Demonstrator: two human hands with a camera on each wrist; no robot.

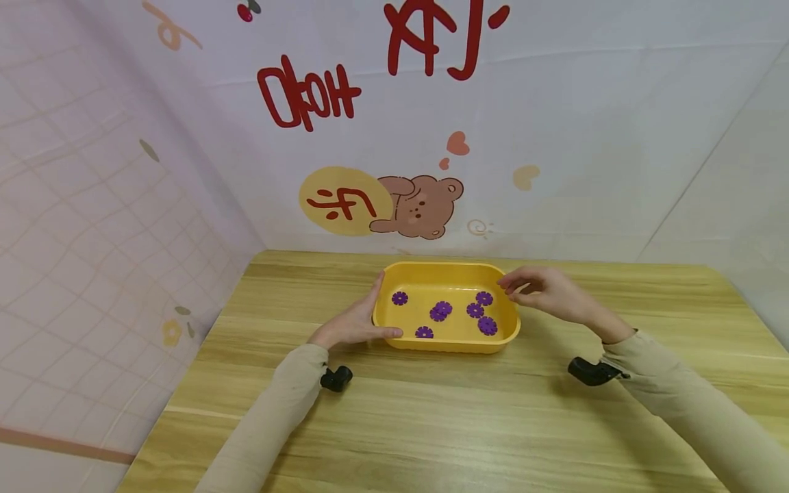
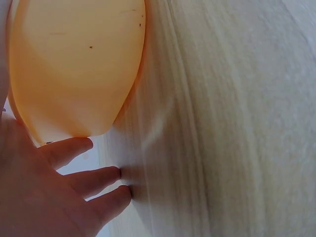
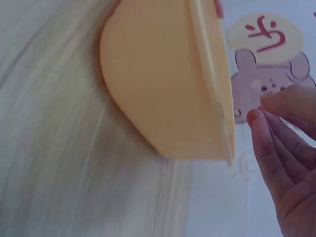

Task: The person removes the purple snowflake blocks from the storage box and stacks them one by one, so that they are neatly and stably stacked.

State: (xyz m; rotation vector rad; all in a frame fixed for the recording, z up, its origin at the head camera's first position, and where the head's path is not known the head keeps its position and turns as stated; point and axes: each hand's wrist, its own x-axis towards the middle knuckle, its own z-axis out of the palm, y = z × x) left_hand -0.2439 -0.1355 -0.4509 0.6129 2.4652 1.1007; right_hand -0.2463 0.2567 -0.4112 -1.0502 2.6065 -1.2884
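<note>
lg red chars (image 1: 428, 41) on wall (image 1: 585, 137) & yellow circle (image 1: 354, 178), exact wording unclear

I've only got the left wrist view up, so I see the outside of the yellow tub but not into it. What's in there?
Observer: The head view shows purple toothed discs lying in the yellow tub, at least seven of them; some overlap, so the exact count is unsure.
Operator: My view doesn't show the right hand. Where is it?
Observer: In the head view, the right hand is up at the right end of the tub, opposite the left hand.
Operator: Is it touching the tub?
Observer: No. The right wrist view shows a gap between its fingertips and the tub.
</note>
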